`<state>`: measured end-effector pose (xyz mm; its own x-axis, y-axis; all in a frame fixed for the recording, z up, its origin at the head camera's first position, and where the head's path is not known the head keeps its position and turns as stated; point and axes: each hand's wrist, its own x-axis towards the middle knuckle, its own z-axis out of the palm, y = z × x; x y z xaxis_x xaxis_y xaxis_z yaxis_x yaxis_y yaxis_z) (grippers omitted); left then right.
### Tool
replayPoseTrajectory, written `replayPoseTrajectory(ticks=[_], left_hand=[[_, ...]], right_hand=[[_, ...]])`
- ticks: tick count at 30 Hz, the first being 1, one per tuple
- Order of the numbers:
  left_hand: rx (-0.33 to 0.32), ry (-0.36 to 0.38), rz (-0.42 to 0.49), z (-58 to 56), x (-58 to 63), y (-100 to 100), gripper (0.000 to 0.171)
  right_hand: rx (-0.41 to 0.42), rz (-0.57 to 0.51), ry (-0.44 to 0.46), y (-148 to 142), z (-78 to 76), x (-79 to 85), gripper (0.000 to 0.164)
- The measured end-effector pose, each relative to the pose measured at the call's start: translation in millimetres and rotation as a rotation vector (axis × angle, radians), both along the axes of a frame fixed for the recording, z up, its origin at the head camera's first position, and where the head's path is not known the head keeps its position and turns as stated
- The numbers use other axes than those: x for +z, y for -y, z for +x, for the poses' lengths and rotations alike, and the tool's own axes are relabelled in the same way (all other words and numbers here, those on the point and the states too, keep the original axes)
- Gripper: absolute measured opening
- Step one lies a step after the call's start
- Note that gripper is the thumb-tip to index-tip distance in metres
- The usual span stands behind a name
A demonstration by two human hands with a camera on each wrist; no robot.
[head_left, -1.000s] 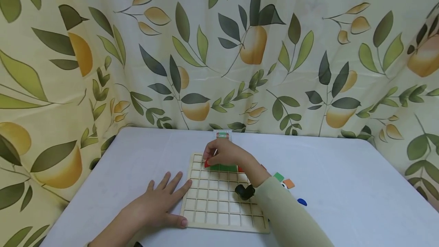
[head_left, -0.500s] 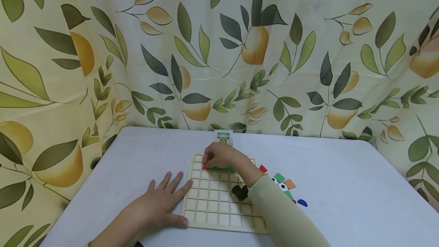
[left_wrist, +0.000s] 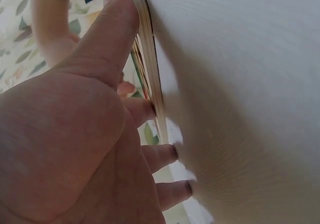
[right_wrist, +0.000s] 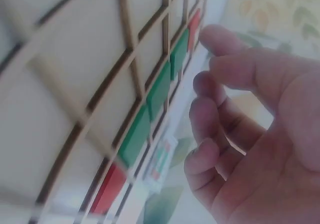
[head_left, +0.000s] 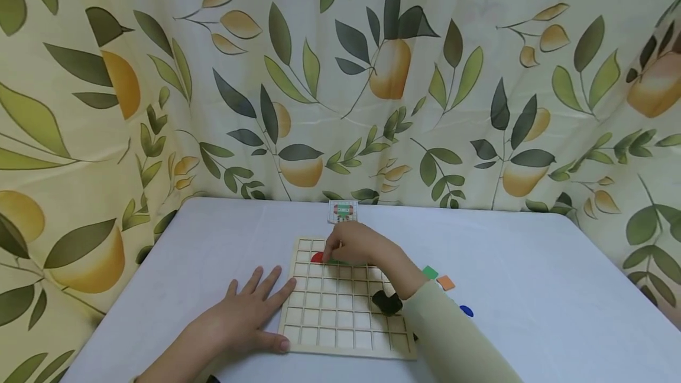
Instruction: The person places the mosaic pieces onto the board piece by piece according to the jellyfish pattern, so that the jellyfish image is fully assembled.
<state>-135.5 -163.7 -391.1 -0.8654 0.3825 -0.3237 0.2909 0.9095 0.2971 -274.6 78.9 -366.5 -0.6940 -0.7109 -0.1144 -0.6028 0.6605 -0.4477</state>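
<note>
A wooden grid board (head_left: 346,350) lies on the table. My left hand (head_left: 239,315) is spread flat at its left side; in the left wrist view the thumb (left_wrist: 112,32) reaches the board's edge. Over the board's far rows is my right hand (head_left: 364,246), fingers loosely bent and holding nothing. Just left of its fingertips a red piece (head_left: 317,257) with a curved edge sits in the grid. The right wrist view shows a row of several green tiles (right_wrist: 134,136) in the cells, with a red piece at either end, the fingertips close to the farther one (right_wrist: 194,28).
Behind the board stands a small pattern card (head_left: 343,210). Loose pieces lie to the right, including a green tile (head_left: 430,272), an orange tile (head_left: 446,282) and a blue half-round piece (head_left: 466,311). A leaf-patterned curtain (head_left: 340,75) hangs behind the table.
My right hand has let go of the red piece, which now sits in the grid, and has shifted slightly right. The left hand has stayed in place.
</note>
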Motion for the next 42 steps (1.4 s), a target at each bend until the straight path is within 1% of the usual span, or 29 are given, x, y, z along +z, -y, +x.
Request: replayPoseTrajectory(ticks=[3, 5, 8, 13, 15, 18, 21, 25, 28, 34, 39, 42], left_hand=[[0.012, 0.003, 0.002, 0.1, -0.3, 0.5, 0.106], [0.016, 0.006, 0.004, 0.5, -0.8, 1.0, 0.106], [0.018, 0.005, 0.008, 1.4, -1.9, 2.3, 0.106], [0.026, -0.004, 0.018, 2.7, -1.9, 5.8, 0.105], [0.033, -0.003, 0.017, 2.9, -1.3, 7.1, 0.105], [0.037, 0.000, 0.014, 3.3, 0.4, 8.9, 0.105], [0.033, -0.004, 0.014, 3.1, 0.7, 10.6, 0.106], [0.014, -0.015, 0.030, 2.9, -1.5, 10.4, 0.106], [0.002, -0.014, 0.041, 2.6, -3.9, 7.6, 0.105], [-0.004, -0.011, 0.032, 0.7, -5.9, 1.4, 0.105], [0.007, -0.013, 0.017, 0.6, -4.2, 0.7, 0.106], [0.010, -0.009, 0.017, 1.3, -3.4, 1.2, 0.106]], right_hand=[[0.001, -0.082, 0.015, -19.6, 2.5, 1.2, 0.024], [-0.027, -0.125, 0.039, -35.8, 4.6, 1.5, 0.023], [-0.095, -0.178, 0.064, -60.7, 7.8, 1.7, 0.021], [-0.228, -0.205, 0.098, -97.2, 10.5, 0.7, 0.017], [-0.265, -0.206, 0.110, -108.8, 9.7, -1.2, 0.016], [-0.292, -0.207, 0.116, -120.7, 7.7, -5.8, 0.016], [-0.289, -0.189, 0.129, -126.6, 7.4, -8.9, 0.016], [-0.283, -0.119, 0.163, -131.4, 10.7, -10.3, 0.015], [-0.298, -0.079, 0.188, -135.0, 14.2, -11.2, 0.014], [-0.334, -0.065, 0.209, -140.0, 19.2, -12.8, 0.018], [-0.355, -0.063, 0.215, -137.7, 18.6, -12.7, 0.025], [-0.358, -0.057, 0.217, -135.2, 18.3, -12.9, 0.025]])
